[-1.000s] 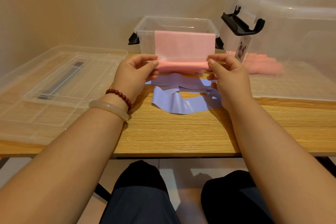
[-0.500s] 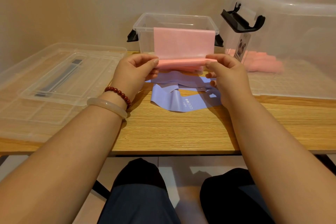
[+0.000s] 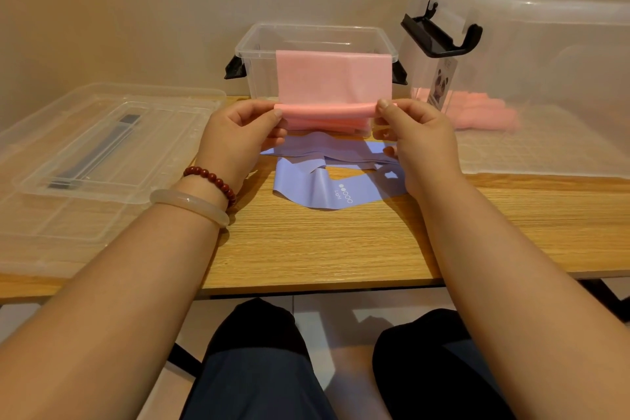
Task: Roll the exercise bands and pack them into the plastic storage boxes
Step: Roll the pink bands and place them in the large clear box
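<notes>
A pink exercise band (image 3: 332, 82) hangs over the front rim of a small clear storage box (image 3: 259, 51) at the table's back. Its lower end is rolled into a tube. My left hand (image 3: 238, 136) pinches the roll's left end and my right hand (image 3: 414, 136) pinches its right end, both held above the table. Under my hands a purple exercise band (image 3: 320, 186) lies crumpled on the wood. More pink bands (image 3: 484, 109) lie inside the large clear box (image 3: 545, 44) at the right.
A large clear lid (image 3: 92, 153) lies flat on the table's left part. The large box's black latch (image 3: 439, 37) sticks up beside the small box. The wooden table (image 3: 306, 242) has its front edge just above my knees.
The pink roll has gained a little thickness and sits slightly higher against the small box. Both hands keep their hold on its ends.
</notes>
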